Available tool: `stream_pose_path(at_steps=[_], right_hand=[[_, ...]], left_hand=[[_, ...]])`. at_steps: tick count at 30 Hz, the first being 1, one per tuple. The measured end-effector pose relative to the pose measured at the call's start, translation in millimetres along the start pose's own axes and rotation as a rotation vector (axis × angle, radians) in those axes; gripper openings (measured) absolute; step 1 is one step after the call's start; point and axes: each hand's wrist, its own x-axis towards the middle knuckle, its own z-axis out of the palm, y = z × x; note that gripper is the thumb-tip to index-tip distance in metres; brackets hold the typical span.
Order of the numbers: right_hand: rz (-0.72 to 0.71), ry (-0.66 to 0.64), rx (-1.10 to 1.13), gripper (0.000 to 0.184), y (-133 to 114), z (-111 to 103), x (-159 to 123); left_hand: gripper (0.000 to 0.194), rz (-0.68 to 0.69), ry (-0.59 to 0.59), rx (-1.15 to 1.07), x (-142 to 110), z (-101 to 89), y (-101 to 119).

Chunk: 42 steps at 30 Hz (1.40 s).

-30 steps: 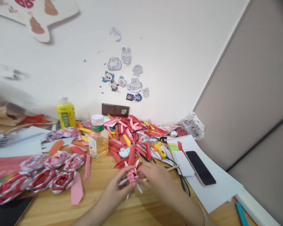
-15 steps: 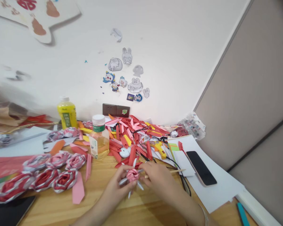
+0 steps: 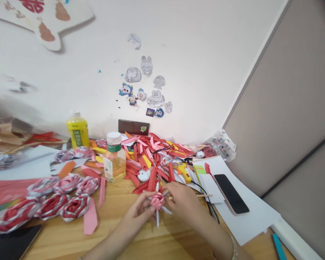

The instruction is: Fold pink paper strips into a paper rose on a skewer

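Observation:
Between my hands is a pink paper rose (image 3: 157, 201) with white paper strips sticking out around it. My left hand (image 3: 142, 209) pinches the rose from its left side, thumb toward the front. My right hand (image 3: 180, 198) is closed around a thin wooden stick (image 3: 204, 195), which points out to the right; its fingers touch a white strip at the rose's right edge. Finished-looking red-and-white and pink-and-white paper roses (image 3: 75, 207) lie in rows at the left. A loose pink paper strip (image 3: 90, 218) rests beside them.
Behind my hands spreads a heap of red, pink and yellow folded strips (image 3: 151, 155). Two bottles, one clear (image 3: 115, 159) and one yellow (image 3: 78, 131), stand at the left. A yellow glue gun (image 3: 184, 172) with a black cord and a phone (image 3: 231, 193) on white paper lie right.
The rose has turned in my left hand and shifted slightly right, so its white strips point differently. My right hand keeps the stick, which now lies nearly level.

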Motion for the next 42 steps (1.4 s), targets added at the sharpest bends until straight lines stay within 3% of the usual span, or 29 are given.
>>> stream_pose_path(at_steps=[11, 16, 19, 28, 35, 42], right_hand=[[0.107, 0.009, 0.053, 0.016, -2.3, -0.7, 0.6], [-0.012, 0.100, 0.208, 0.028, -2.7, -1.4, -1.7], [-0.120, 0.112, 0.274, 0.023, -3.0, 2.3, -0.5], [-0.041, 0.107, 0.342, 0.009, -7.7, 26.4, 6.1], [-0.075, 0.099, 0.292, 0.013, -10.5, 23.8, 3.8], [0.006, 0.055, 0.256, 0.014, -11.1, 23.0, 3.0]], left_hand=[[0.046, -0.027, 0.133, 0.004, 1.6, -2.1, -2.1], [0.048, -0.016, 0.244, 0.061, 4.6, -4.0, -4.2], [0.048, -0.018, 0.287, 0.078, 5.9, -4.1, -4.6], [0.049, -0.009, 0.299, 0.094, 4.3, -2.8, -0.9], [0.044, 0.033, 0.249, 0.100, 5.1, -4.6, -7.1], [0.040, 0.044, 0.247, 0.107, 6.9, -7.2, -11.1]])
